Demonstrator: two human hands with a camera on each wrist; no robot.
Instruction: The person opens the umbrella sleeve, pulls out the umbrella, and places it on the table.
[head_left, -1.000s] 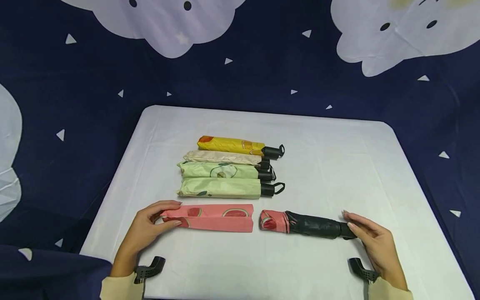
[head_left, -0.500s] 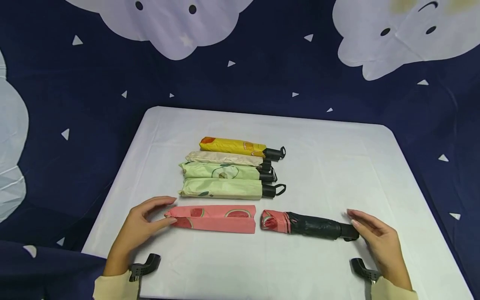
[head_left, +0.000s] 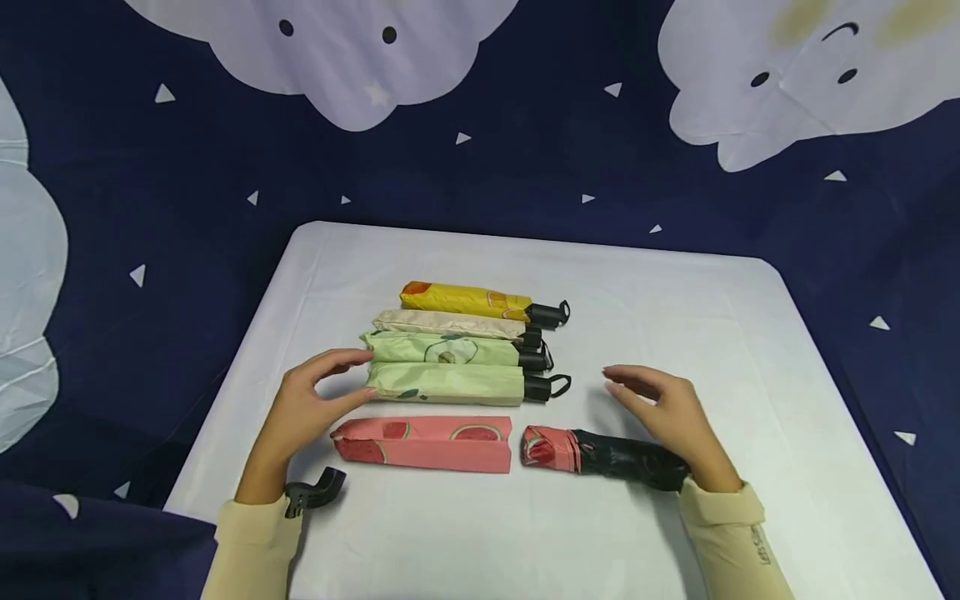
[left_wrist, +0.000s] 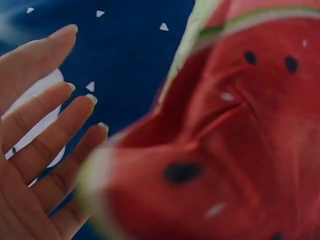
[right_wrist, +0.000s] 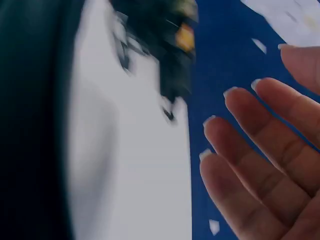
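My left hand has its thumb and fingers spread at the left ends of a light green folded umbrella and an avocado-print umbrella. In front of these lies a flat pink watermelon-print umbrella sleeve, large and close in the left wrist view. To its right rests a folded umbrella with pink watermelon cloth at one end and a black part beyond. My right hand hovers over that umbrella's right end, holding nothing, and its forearm hides the tip. Loosely bent fingers show in the right wrist view.
Behind the green umbrellas lie a cream umbrella and a yellow one, all in a row with black handles to the right. The white table has rounded back corners. A dark blue cloth with clouds hangs behind it.
My left hand has left the end of the pink sleeve and moved back to the green umbrellas. My right hand has moved left and back, away from the black end.
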